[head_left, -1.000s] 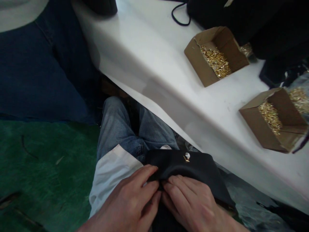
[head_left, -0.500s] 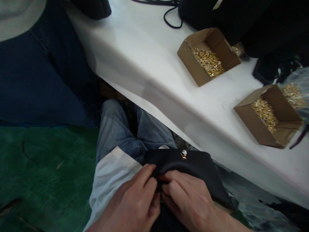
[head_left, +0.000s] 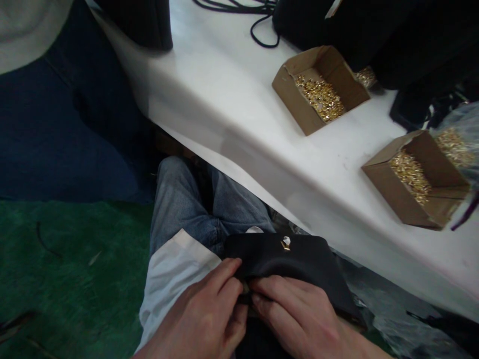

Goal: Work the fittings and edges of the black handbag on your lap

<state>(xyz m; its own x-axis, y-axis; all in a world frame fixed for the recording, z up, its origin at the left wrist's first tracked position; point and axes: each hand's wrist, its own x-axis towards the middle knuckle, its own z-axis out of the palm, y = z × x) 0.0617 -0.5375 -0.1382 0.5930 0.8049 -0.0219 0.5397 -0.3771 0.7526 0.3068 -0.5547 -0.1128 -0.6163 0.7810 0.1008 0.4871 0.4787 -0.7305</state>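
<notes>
On my lap lies a black fabric piece (head_left: 295,262) with a small gold fitting (head_left: 285,244) near its far edge. My left hand (head_left: 202,319) pinches the near edge of the fabric with thumb and forefinger. My right hand (head_left: 299,319) grips the same edge right beside it, fingertips touching the left hand's. What sits between the fingertips is hidden. A white cloth (head_left: 172,274) covers my left thigh over blue jeans (head_left: 187,204).
A white table (head_left: 232,99) runs diagonally ahead. On it stand two open cardboard boxes of small gold parts (head_left: 318,92) (head_left: 415,177), black bags (head_left: 374,30) and a black cord (head_left: 258,20). Another person in dark blue trousers (head_left: 56,114) stands at left. Green floor (head_left: 56,269) lies below.
Both hands stay pinched on the fabric edge, fingers shifting slightly. The view has drifted a little, so the boxes sit slightly further left.
</notes>
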